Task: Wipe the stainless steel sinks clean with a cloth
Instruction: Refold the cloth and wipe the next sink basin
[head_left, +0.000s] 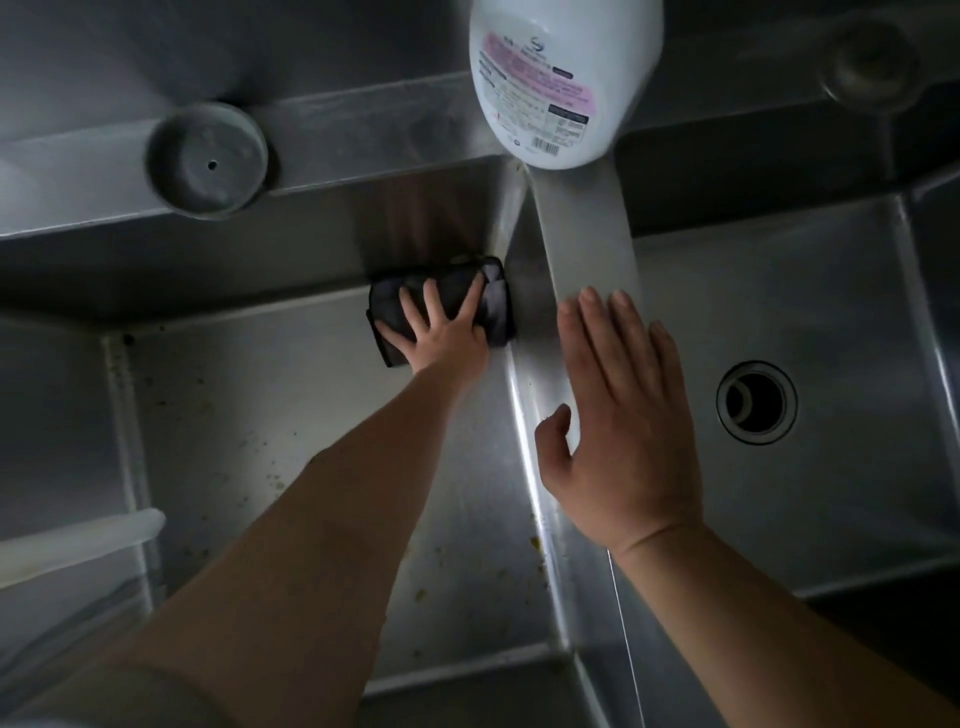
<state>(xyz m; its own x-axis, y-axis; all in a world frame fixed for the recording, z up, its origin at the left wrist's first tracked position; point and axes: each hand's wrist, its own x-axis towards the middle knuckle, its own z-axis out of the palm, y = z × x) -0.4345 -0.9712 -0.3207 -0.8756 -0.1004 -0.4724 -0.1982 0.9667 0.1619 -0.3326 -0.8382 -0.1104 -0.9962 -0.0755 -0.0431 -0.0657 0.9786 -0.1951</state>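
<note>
Head view, nearest first: the right hand rests flat, fingers straight and together, on the shiny steel divider between the two stainless steel basins, while the left hand reaches down into the speckled left basin, fingers spread and pressing a folded dark grey cloth into the far right corner. The cloth looks soft, light and limp, likely damp, so a flat palm over its middle should keep the folds from bunching. Beyond stands a white plastic bottle with a pink label.
</note>
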